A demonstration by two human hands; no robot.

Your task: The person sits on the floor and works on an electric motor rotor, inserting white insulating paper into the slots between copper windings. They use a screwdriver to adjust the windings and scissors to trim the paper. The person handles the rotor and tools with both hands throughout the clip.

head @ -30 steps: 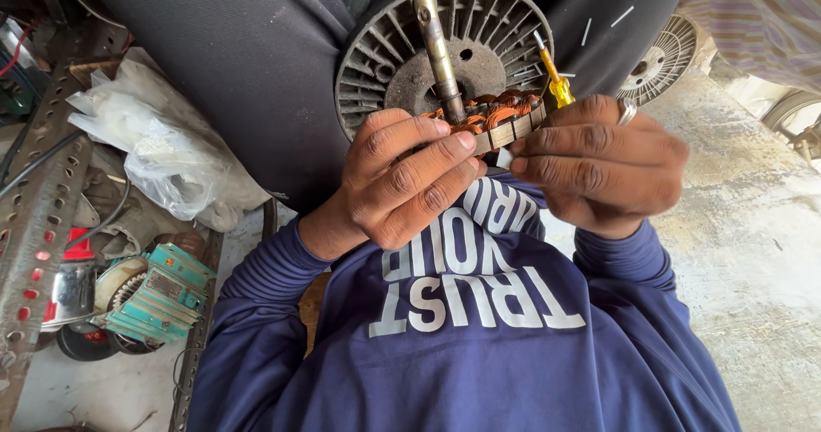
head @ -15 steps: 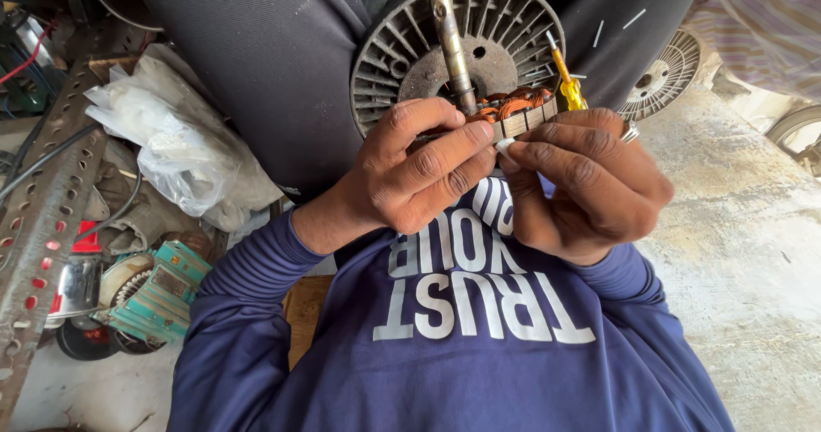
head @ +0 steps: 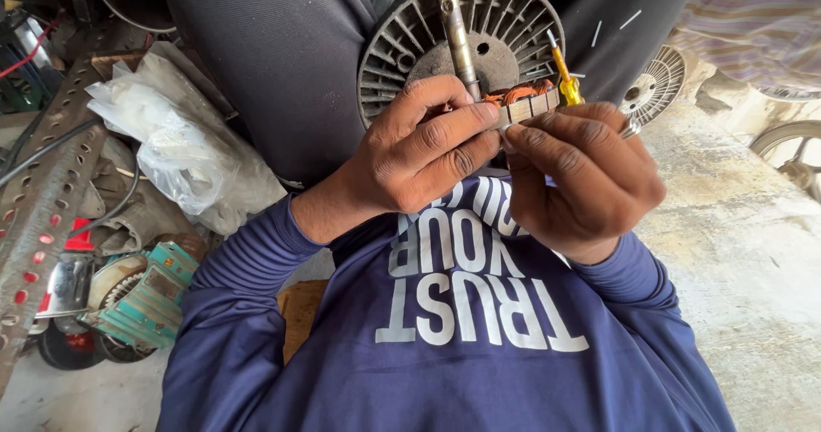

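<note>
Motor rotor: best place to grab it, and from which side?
Grip the finned round rim of the rotor from its open left edge, likely safest. The steel shaft juts from the centre, and the left hand and right hand crowd the copper windings below.

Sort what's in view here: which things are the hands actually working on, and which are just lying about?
In hand:
- left hand and right hand, both gripping the rotor at its copper windings
- yellow-handled tool by the right hand

Lying about:
- plastic bag
- perforated metal bar
- green motor part
- second finned wheel
</note>
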